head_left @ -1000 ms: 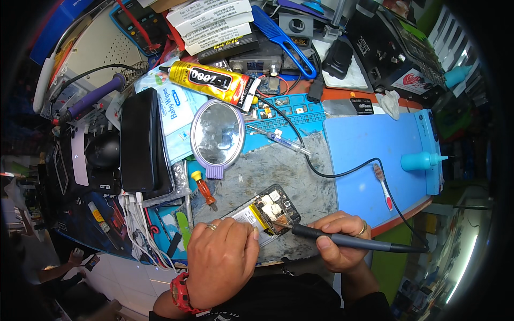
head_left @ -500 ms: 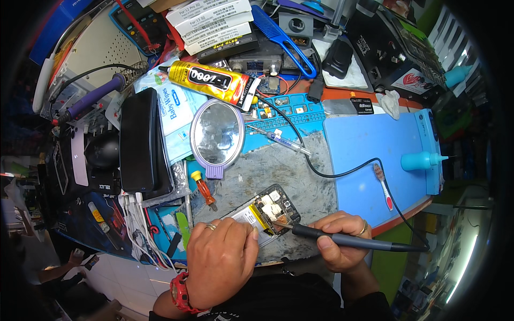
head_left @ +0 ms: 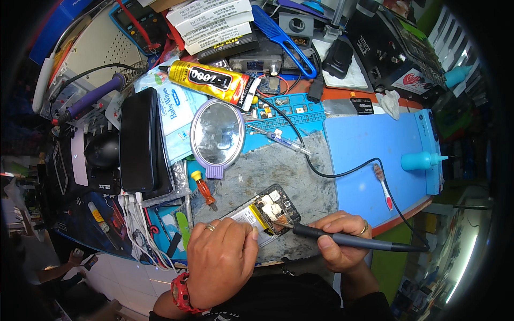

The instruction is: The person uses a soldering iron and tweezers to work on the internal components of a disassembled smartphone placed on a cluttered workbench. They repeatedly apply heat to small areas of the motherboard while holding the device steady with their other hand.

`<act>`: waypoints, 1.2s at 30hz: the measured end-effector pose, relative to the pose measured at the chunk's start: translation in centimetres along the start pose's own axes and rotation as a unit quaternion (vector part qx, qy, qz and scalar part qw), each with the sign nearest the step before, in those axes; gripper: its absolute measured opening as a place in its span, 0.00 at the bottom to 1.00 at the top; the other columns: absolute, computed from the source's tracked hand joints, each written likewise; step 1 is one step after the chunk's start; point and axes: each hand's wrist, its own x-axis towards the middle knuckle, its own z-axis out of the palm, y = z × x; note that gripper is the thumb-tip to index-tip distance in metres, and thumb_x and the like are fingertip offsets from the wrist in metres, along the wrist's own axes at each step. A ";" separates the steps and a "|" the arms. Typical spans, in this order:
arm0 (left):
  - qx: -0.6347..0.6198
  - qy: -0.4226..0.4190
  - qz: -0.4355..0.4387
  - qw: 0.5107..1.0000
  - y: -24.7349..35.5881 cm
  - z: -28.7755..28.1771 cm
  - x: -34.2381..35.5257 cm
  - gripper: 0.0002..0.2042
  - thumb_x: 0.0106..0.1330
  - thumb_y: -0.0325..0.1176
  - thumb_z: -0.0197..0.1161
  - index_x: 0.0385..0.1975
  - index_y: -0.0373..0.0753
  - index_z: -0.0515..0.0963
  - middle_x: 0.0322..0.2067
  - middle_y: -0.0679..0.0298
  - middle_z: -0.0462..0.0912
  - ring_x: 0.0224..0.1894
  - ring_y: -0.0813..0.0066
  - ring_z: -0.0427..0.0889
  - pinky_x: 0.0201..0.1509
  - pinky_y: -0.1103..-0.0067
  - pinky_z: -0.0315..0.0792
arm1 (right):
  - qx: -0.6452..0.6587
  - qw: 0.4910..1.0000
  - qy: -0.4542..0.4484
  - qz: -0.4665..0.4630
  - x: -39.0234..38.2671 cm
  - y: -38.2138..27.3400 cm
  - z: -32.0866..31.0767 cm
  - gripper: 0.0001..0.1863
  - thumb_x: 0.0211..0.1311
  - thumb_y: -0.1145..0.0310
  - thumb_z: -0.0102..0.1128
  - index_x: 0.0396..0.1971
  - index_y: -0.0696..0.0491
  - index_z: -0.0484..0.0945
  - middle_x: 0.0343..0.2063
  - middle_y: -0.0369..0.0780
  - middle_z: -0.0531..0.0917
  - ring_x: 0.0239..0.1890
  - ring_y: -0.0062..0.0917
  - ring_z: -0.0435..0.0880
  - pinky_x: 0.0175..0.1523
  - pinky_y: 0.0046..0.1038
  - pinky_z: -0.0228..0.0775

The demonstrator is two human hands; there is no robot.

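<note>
Almost nothing has moved since the earlier frames — both hands keep their places over the work, and the iron's tip sits at the same corner of the board.

Nearest, the left hand [head_left: 219, 259], with a ring and a red wristband, lies palm-down on the lower end of the opened smartphone with its back cover off [head_left: 265, 214], fingers curled together and pressing it to the bench. The right hand [head_left: 337, 241] has its fingers clamped around the black pencil-shaped soldering iron [head_left: 348, 241], whose tip touches the exposed circuit board at the phone's upper right. The step in hand looks like soldering a point on that board; the next move probably calls for a steady tip and a firm hold on the phone.

The phone rests on a worn grey work mat [head_left: 300, 171]. Just beyond lie a small red-handled screwdriver [head_left: 203, 188] and a round purple-framed mirror [head_left: 217, 134], then a yellow tube of glue [head_left: 211, 80] — and to the right a blue silicone pad [head_left: 375, 144] with a teal squeeze bottle [head_left: 423, 159]. Farther back, the bench is crowded with black equipment boxes, and a floor shows at lower left.
</note>
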 end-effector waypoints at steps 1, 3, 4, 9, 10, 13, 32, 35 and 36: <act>0.000 0.001 0.000 1.000 0.0 0.0 0.0 0.06 0.68 0.31 0.71 0.31 0.40 0.80 0.25 0.60 0.79 0.31 0.57 0.81 0.41 0.63 0.67 | 0.001 1.000 -0.001 0.001 0.0 0.0 0.0 0.14 0.65 0.77 0.74 0.43 0.59 0.76 0.31 0.49 0.90 0.31 0.30 0.91 0.34 0.28 0.84; -0.015 0.013 0.000 1.000 0.0 0.2 0.0 0.06 0.66 0.28 0.71 0.30 0.39 0.79 0.26 0.60 0.80 0.29 0.57 0.79 0.39 0.63 0.65 | 0.002 1.000 -0.001 0.002 0.0 -0.1 0.0 0.14 0.65 0.77 0.74 0.43 0.59 0.76 0.31 0.49 0.90 0.31 0.29 0.91 0.34 0.28 0.84; -0.022 0.019 0.000 1.000 0.0 0.3 0.0 0.06 0.65 0.26 0.71 0.30 0.39 0.79 0.26 0.60 0.80 0.28 0.57 0.78 0.38 0.63 0.63 | 0.002 1.000 0.000 0.002 0.0 0.0 0.0 0.14 0.65 0.77 0.74 0.43 0.59 0.76 0.31 0.49 0.90 0.30 0.29 0.91 0.34 0.28 0.84; -0.020 0.019 0.001 1.000 -0.1 0.3 0.0 0.06 0.65 0.26 0.71 0.30 0.38 0.79 0.26 0.60 0.80 0.28 0.57 0.78 0.38 0.63 0.63 | 0.001 1.000 -0.004 0.002 0.1 -0.1 0.0 0.14 0.65 0.77 0.74 0.43 0.59 0.76 0.32 0.48 0.90 0.31 0.29 0.91 0.34 0.28 0.83; -0.020 0.019 0.001 1.000 -0.1 0.3 0.0 0.06 0.65 0.26 0.71 0.30 0.38 0.79 0.26 0.60 0.80 0.28 0.57 0.78 0.38 0.63 0.63 | 0.001 1.000 -0.004 0.001 0.1 -0.1 0.0 0.14 0.65 0.77 0.74 0.43 0.59 0.76 0.32 0.48 0.90 0.31 0.29 0.91 0.34 0.28 0.84; -0.021 0.023 0.004 1.000 -0.1 0.3 0.0 0.06 0.66 0.26 0.70 0.30 0.38 0.79 0.26 0.60 0.79 0.28 0.57 0.77 0.38 0.63 0.63 | 0.006 1.000 -0.005 0.003 0.1 -0.1 0.0 0.14 0.65 0.78 0.74 0.43 0.59 0.76 0.32 0.48 0.90 0.32 0.29 0.91 0.34 0.28 0.84; -0.026 0.009 0.009 1.000 -0.1 0.1 0.1 0.05 0.66 0.27 0.71 0.31 0.39 0.80 0.26 0.60 0.80 0.29 0.57 0.79 0.39 0.64 0.65 | 0.019 1.000 0.018 0.000 -0.4 0.3 0.0 0.14 0.66 0.77 0.73 0.45 0.59 0.75 0.31 0.49 0.89 0.32 0.29 0.92 0.35 0.28 0.84; -0.015 -0.013 0.008 1.000 -0.3 -0.2 0.1 0.06 0.67 0.31 0.71 0.32 0.39 0.80 0.26 0.60 0.79 0.31 0.57 0.82 0.41 0.64 0.67 | 0.018 1.000 0.018 0.004 -0.5 0.3 0.0 0.14 0.65 0.77 0.73 0.44 0.59 0.75 0.31 0.49 0.89 0.32 0.30 0.92 0.35 0.28 0.85; -0.014 -0.012 0.009 1.000 -0.3 -0.1 0.1 0.06 0.67 0.31 0.71 0.32 0.39 0.80 0.26 0.60 0.79 0.31 0.57 0.82 0.41 0.64 0.67 | 0.016 1.000 0.014 0.004 -0.5 0.2 0.0 0.14 0.65 0.77 0.74 0.44 0.59 0.75 0.31 0.49 0.89 0.32 0.30 0.92 0.35 0.28 0.85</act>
